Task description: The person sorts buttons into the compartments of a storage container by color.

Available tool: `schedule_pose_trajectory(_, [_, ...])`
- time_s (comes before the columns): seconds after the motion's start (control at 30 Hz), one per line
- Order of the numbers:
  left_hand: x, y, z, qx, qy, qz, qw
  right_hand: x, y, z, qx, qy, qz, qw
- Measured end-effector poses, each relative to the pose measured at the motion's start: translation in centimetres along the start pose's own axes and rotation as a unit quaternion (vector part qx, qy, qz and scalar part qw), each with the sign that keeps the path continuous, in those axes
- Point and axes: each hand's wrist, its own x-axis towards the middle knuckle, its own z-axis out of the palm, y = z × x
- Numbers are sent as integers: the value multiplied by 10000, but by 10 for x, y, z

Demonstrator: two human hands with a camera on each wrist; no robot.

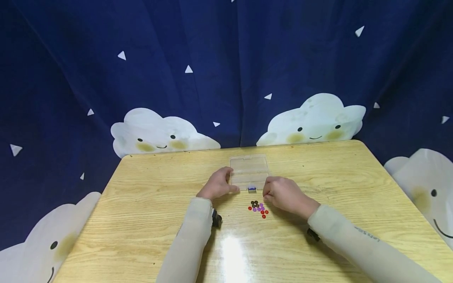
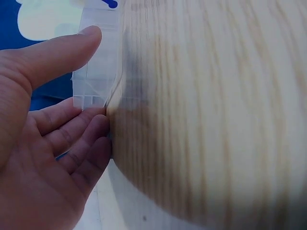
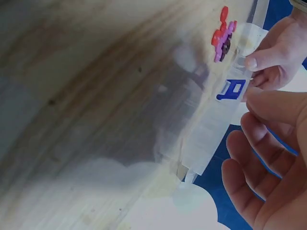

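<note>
A clear plastic box (image 1: 249, 179) lies on the table with its lid (image 1: 249, 162) folded back. A blue latch (image 3: 231, 89) marks the front edge. My left hand (image 1: 218, 184) holds the box at its left end, thumb by the front corner and fingers along the side. At the front right corner is my right hand (image 1: 284, 195), its fingers (image 3: 238, 143) loosely curled and nothing visible between them. Just in front of the box, small round beads lie in a cluster: several black beads (image 1: 253, 206), purple beads (image 1: 258, 209) and red beads (image 1: 262, 212).
The wooden table (image 1: 159, 184) ends at a dark blue curtain (image 1: 198, 94) printed with clouds and white triangles. Light glares off the tabletop nearest me. A dark band sits at each sleeve's cuff.
</note>
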Motion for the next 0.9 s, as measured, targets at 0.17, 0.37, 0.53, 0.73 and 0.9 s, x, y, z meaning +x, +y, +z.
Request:
schedule_pose_trajectory(0.17, [0, 0, 1, 21, 14, -26, 10000, 3, 1, -6, 68, 49, 192, 9998])
schedule_pose_trajectory(0.37, [1, -1, 3, 86, 18, 28, 10000, 8, 6, -15, 224, 102, 311, 9992])
schedule_pose_trajectory(0.53, [1, 0, 3, 99, 23, 40, 9999, 15, 10, -20, 260, 20, 464, 9986])
schedule_pose_trajectory(0.73, [0, 1, 2, 66, 26, 32, 10000, 23, 13, -24, 193, -40, 424, 9989])
schedule_pose_trajectory(0.9, [-1, 1, 1, 43, 29, 9, 10000, 30, 16, -25, 150, -57, 430, 9989])
